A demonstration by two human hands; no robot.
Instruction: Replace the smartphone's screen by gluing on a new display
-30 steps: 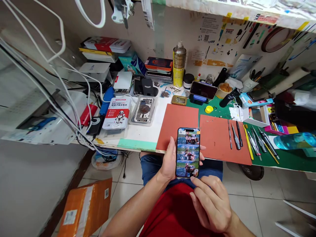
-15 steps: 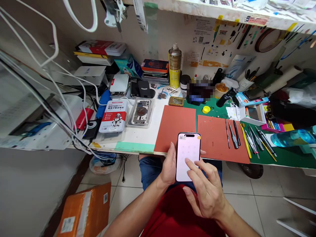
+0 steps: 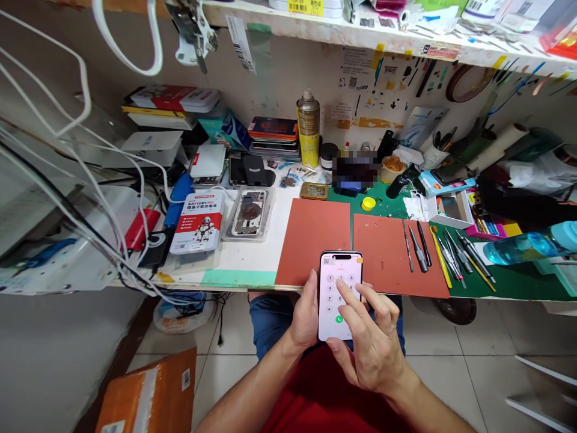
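My left hand (image 3: 304, 313) grips a smartphone (image 3: 334, 282) from its left side, holding it over my lap at the front edge of the workbench. Its screen shows a white dial pad with a green call button. My right hand (image 3: 372, 349) hovers over the lower right of the screen, forefinger stretched onto the keypad, other fingers loosely curled. Just beyond the phone lie two red-brown work mats (image 3: 315, 240) on the bench.
Screwdrivers and tweezers (image 3: 421, 246) lie right of the mats on a green mat (image 3: 518, 282). A battery box (image 3: 198, 222), a phone housing in a clear tray (image 3: 247, 213), a spray can (image 3: 309, 127) and white cables (image 3: 103, 204) crowd the left and back. An orange parcel (image 3: 148, 394) sits on the floor.
The phone screen went from a picture list to a blank white page, then to a dial pad. My right forefinger moved up from below the phone onto the keypad.
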